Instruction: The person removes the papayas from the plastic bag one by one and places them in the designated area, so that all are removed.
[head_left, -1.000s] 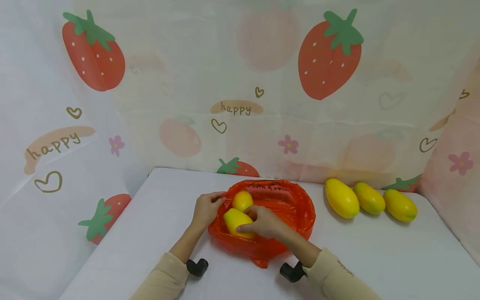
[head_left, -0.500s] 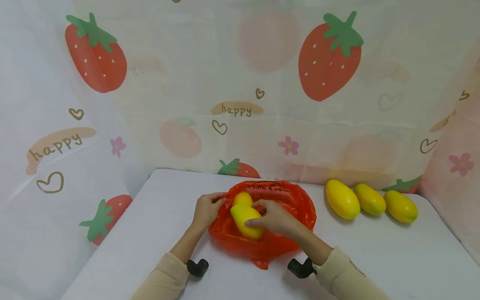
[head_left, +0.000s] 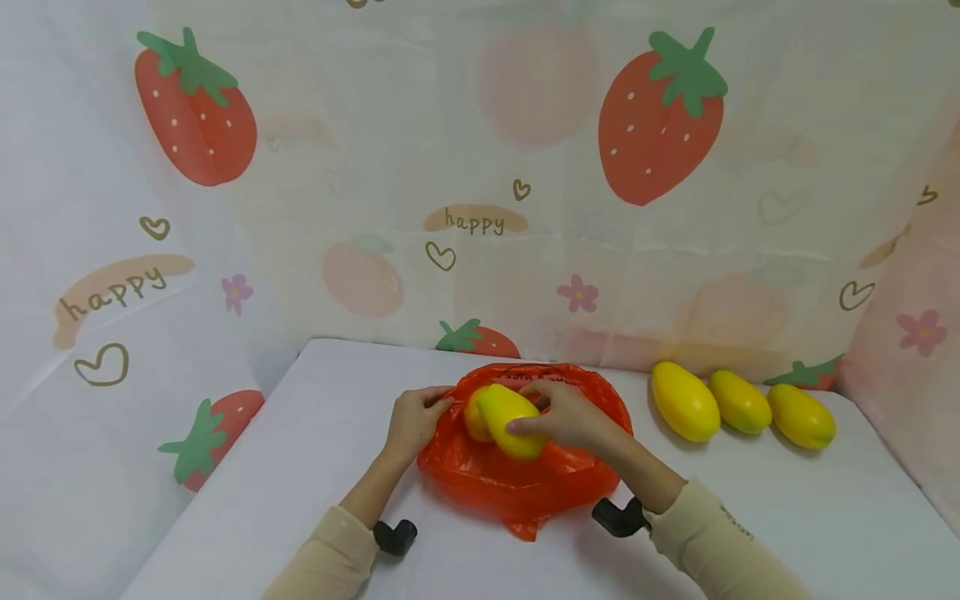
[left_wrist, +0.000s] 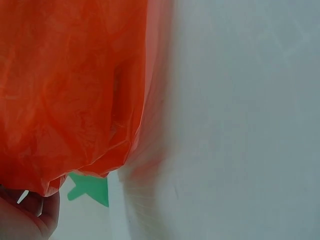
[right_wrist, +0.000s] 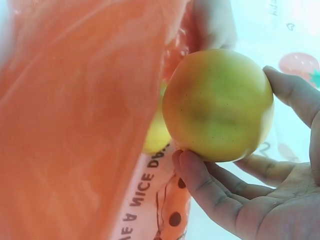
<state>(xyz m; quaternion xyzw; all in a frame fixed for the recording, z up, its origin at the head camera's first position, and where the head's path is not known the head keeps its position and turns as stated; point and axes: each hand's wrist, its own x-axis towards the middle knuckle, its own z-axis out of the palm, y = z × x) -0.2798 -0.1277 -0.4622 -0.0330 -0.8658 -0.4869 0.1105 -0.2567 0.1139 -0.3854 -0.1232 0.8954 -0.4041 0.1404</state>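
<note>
A red plastic bag [head_left: 517,492] stands on the table with its mouth spread. At its left rim my left hand [head_left: 414,421] pinches the plastic; in the left wrist view the fingers [left_wrist: 47,212] show at the bag's edge. My right hand [head_left: 566,412] grips a yellow mango [head_left: 510,421] over the bag's mouth, thumb on one side and fingers on the other. The right wrist view shows this mango [right_wrist: 218,105] end-on, greenish with an orange tint. Behind it, inside the bag, lies another mango [head_left: 476,417], partly hidden.
Three yellow mangoes lie in a row at the back right: a large one [head_left: 684,402], a middle one [head_left: 739,402] and a right one [head_left: 802,416]. A white cloth covers the table [head_left: 315,383]. Strawberry-printed curtains [head_left: 375,167] enclose the back and sides.
My right hand has lifted the mango from the bag's left front up and to the right. My left hand has stayed at the rim.
</note>
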